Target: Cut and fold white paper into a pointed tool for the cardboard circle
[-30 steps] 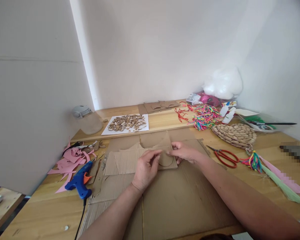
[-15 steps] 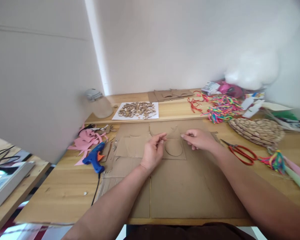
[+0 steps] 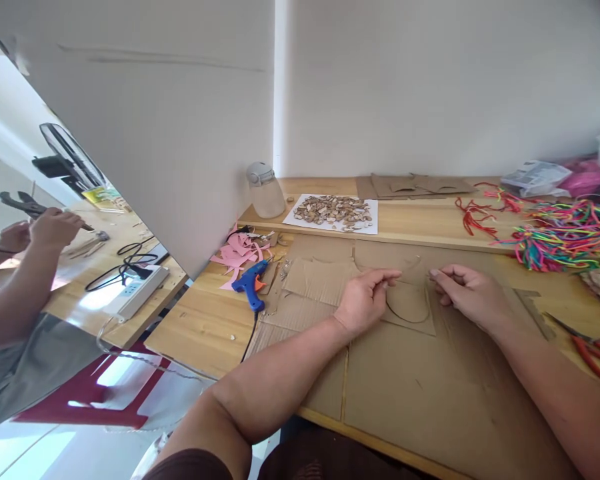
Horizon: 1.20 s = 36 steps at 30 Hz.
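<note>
A small cardboard piece with a rounded shape marked on it lies on a large cardboard sheet covering the wooden table. My left hand rests at the piece's left side, thumb and forefinger pinched at its upper left corner. My right hand sits at the right side, fingers curled onto the upper right corner. Both forearms lie across the big sheet.
Left of my hands are a blue glue gun and pink scraps. Behind are a white sheet of wood chips and a jar. Coloured cords and red scissors are at right. Beyond a partition, another person's hands hold pliers.
The view has swung left, bringing the neighbouring table and another person into sight. My hands have stayed at the two sides of the cardboard piece, a little further apart.
</note>
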Available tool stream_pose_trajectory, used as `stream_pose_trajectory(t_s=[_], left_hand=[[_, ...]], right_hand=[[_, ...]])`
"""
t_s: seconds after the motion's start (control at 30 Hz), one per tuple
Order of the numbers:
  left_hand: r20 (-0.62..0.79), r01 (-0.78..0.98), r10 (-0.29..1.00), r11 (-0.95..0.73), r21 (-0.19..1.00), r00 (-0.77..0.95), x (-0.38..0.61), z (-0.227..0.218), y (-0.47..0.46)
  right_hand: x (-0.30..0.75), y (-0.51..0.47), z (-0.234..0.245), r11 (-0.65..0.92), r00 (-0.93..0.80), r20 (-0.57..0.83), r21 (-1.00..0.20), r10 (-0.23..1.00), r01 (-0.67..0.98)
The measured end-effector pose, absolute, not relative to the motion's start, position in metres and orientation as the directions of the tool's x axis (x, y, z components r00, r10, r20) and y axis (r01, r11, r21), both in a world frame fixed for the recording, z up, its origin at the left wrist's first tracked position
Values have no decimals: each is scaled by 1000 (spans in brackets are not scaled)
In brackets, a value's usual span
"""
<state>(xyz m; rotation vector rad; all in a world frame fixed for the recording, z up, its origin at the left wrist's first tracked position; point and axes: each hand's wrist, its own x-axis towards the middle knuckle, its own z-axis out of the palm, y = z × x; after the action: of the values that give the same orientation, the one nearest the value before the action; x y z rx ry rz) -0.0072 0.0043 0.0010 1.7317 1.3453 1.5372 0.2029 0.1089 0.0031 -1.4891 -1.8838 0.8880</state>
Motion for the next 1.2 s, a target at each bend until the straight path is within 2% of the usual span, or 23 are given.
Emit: stream_pose_trajectory(t_s=[0.37,0.5,0.7,1.2], left_hand=[[428,328,896,-372,868,-117,-8,-3,7],[394,277,901,-338,900,-180,-11,-5,7],[355,203,916,-317,926,-188,-13,-8,8],[279,246,941,-230,942,-189,-15,-4,5]], right_hand=[[203,104,9,196,-243,49,-755,969,626],[200,97,16,222,-272,74,-796,959,563],[197,97,14,186,-251,57,-829,966,527],[200,101,4,206,-272,81,-859,959,469]])
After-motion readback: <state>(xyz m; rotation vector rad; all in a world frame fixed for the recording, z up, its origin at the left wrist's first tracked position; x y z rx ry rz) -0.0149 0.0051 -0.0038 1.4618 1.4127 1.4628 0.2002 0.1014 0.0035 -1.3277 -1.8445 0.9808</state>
